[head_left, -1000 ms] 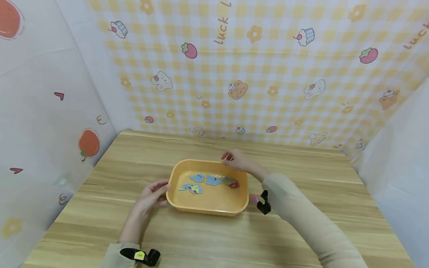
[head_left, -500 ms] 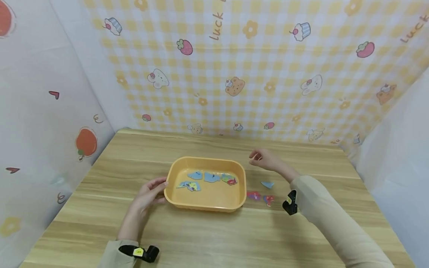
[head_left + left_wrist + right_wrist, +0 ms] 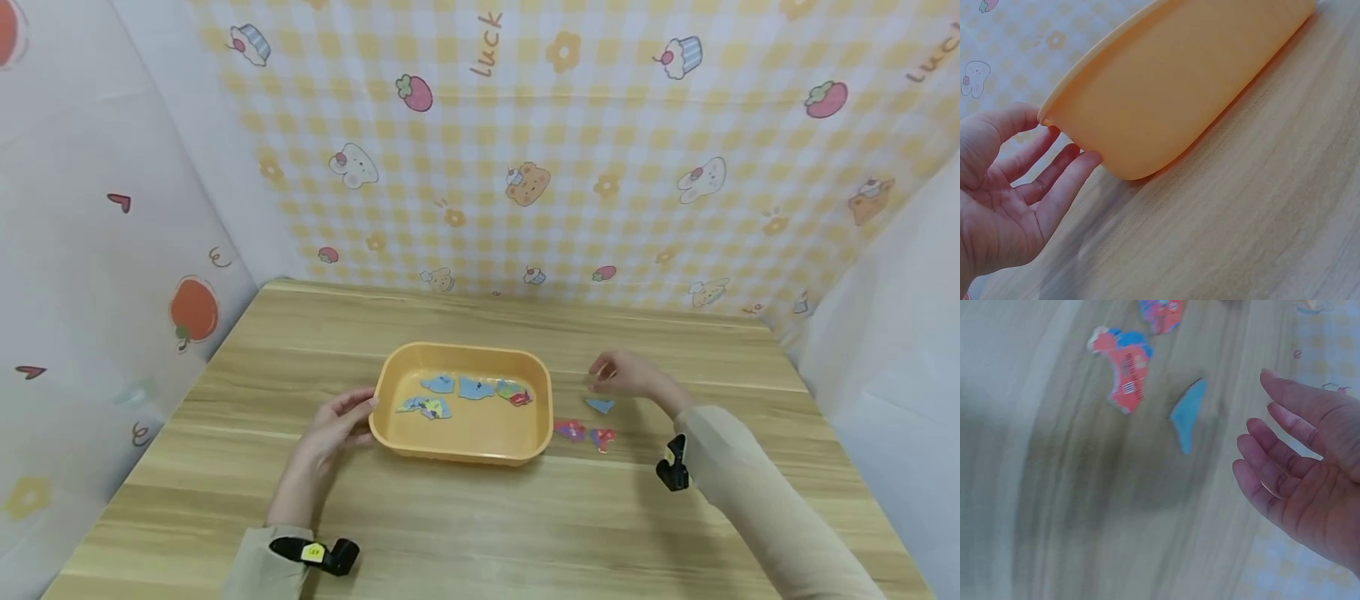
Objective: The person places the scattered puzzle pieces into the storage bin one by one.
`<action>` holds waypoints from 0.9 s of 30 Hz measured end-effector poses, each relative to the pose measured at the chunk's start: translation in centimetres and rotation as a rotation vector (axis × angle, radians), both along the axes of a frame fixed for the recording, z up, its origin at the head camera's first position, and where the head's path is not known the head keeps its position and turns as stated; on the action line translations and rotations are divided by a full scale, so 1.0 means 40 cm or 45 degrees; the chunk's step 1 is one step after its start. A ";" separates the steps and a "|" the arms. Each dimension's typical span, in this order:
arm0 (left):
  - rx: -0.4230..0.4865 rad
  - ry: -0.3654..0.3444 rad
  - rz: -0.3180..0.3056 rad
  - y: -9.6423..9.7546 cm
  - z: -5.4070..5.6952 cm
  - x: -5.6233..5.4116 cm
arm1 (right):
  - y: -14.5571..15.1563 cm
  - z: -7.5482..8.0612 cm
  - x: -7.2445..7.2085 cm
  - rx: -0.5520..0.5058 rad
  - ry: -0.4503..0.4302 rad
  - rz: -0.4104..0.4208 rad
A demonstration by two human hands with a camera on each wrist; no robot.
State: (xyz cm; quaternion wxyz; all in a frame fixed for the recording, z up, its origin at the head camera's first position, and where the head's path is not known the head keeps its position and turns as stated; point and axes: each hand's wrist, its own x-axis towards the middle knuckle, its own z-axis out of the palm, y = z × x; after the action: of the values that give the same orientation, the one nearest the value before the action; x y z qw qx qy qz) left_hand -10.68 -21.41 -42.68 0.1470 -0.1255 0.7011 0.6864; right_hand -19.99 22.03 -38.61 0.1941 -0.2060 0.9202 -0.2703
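Observation:
In the head view my left hand (image 3: 333, 429) holds the left end of a yellow plastic tub (image 3: 461, 454). The left wrist view has its thumb at the rim and fingertips against the outer wall of the tub (image 3: 1147, 94). Inside the tub lie several irregular flat puzzle pieces, among them a plain blue one (image 3: 476, 388) and a green-and-red one (image 3: 514, 393). My right hand (image 3: 630, 375) hovers right of the tub, fingers loosely bent, holding nothing. Just below its fingertips is a small blue piece (image 3: 1189, 415) on the table, apart from the hand (image 3: 1310, 462).
Two red-and-purple pieces lie on the wooden table (image 3: 465, 533): one (image 3: 572, 430) close against the tub's right side, another (image 3: 602, 439) farther right. A checked, printed cloth (image 3: 525, 125) hangs behind the table, and pale cloths flank it on both sides.
My right hand has moved right from above the tub's far rim, then down near the small blue piece, uncovering the loose pieces. My left hand stays at the tub.

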 end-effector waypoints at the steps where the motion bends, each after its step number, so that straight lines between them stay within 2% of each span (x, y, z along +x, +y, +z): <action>1: 0.001 -0.002 0.000 0.001 0.001 -0.001 | 0.008 -0.008 0.003 -0.007 -0.004 0.010; 6: 0.005 -0.002 -0.008 0.001 0.003 -0.003 | 0.033 -0.042 0.014 -0.024 -0.044 0.000; 11: 0.012 0.002 -0.003 0.000 0.001 -0.002 | 0.038 -0.071 0.026 -0.074 -0.115 -0.087; 18: -0.001 0.002 0.008 -0.001 -0.002 -0.001 | 0.035 -0.102 0.046 -0.160 -0.138 -0.185; 27: 0.017 -0.010 0.023 0.000 -0.004 -0.003 | 0.014 -0.098 0.051 -0.044 -0.098 -0.239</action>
State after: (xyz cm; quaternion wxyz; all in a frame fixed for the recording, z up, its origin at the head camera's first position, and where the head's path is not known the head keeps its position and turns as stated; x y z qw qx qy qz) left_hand -10.79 -21.39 -42.83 0.1443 -0.1336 0.6948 0.6919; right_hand -17.96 22.60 -42.53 0.1996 -0.1116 0.9226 -0.3107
